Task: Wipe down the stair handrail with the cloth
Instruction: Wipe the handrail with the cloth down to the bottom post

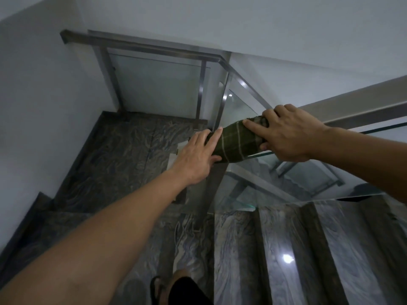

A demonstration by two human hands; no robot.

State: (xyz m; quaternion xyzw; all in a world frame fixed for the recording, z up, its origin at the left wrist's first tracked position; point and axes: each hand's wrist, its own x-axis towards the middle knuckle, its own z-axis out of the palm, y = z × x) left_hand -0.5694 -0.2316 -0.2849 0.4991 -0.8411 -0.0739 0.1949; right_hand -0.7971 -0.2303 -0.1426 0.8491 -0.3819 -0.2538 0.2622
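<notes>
A dark green cloth with pale checked lines is draped over the steel handrail, which slopes from the landing corner toward me. My right hand grips the cloth's upper end, fingers and thumb wrapped around it and the rail. My left hand touches the cloth's lower end, fingers stretched along it and thumb beneath. The rail under the cloth is hidden. A further run of the handrail crosses the landing at the back.
Glass panels in steel posts stand below the rail. Marbled stone steps go down at the right, and a landing lies to the left. White walls close in on the left and behind. My sandalled foot stands on a step.
</notes>
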